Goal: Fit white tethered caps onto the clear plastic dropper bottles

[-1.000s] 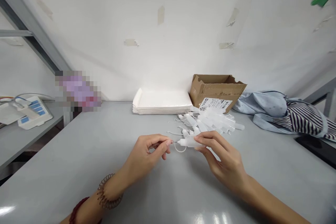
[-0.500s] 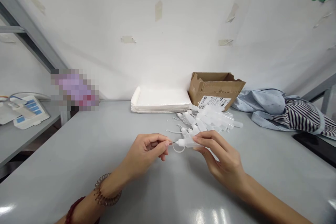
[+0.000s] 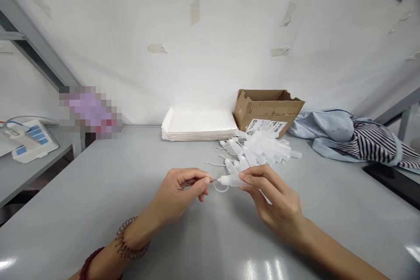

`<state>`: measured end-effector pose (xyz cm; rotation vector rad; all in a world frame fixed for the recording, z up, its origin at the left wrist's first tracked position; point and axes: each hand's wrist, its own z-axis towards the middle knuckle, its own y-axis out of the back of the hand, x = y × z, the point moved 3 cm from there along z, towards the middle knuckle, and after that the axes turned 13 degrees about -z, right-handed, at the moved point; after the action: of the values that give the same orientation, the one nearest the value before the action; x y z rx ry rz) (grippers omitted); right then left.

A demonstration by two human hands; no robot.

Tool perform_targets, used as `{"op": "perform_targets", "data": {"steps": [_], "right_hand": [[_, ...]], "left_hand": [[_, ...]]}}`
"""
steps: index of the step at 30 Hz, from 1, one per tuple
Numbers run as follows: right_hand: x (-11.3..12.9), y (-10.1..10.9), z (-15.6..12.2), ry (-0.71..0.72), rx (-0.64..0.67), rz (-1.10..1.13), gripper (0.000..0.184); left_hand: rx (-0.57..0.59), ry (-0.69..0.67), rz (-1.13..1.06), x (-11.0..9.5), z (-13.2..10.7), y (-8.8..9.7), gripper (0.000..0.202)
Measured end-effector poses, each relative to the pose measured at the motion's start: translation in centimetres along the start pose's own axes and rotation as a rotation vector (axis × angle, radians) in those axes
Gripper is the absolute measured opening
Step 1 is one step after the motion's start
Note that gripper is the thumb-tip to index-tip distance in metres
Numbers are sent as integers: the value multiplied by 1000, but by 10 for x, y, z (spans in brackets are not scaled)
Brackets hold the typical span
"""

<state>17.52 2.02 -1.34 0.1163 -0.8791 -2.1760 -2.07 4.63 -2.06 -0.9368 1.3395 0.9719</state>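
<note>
My right hand (image 3: 274, 199) grips a small translucent plastic squeeze bottle (image 3: 231, 180) lying sideways, its pointed tip facing left and a thin white tether loop hanging under it. My left hand (image 3: 182, 192) is closed in a pinch just left of that tip, thumb and forefinger pressed on something tiny, perhaps a thin needle or cap, at the nozzle. Both hands hover just above the grey table (image 3: 98, 201). Behind them lies a pile of several more such bottles (image 3: 259, 151).
A stack of white flat trays (image 3: 200, 124) and an open cardboard box (image 3: 267, 109) stand at the back against the white wall. Blue and striped clothes (image 3: 354, 138) lie at the right. A device with blue buttons (image 3: 31, 144) sits on a lower table at the left.
The left pinch has closed in on the bottle's tip; the gap seen earlier is almost gone. The view has shifted slightly.
</note>
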Motion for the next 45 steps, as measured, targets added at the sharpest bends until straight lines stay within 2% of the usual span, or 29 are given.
{"op": "perform_targets", "data": {"steps": [9,29,39,42,45], "right_hand": [[-2,-2,-2,53,-1,-14,39],[-2,-5,-5,86,-48,-48,34],[4,-5,-10,169,-83,-216,34],[5,-3,-9,158,-83,-198,34],[2,-3,-6,57,-54,-80,33]], "left_hand": [[26,-49,102,1,0,0,20],[34,-26,97,6,0,-2,20],[21,-60,142,7,0,-3,22],[3,-90,172,2,-1,-4,22],[-39,-70,143,-3,-1,-5,21]]}}
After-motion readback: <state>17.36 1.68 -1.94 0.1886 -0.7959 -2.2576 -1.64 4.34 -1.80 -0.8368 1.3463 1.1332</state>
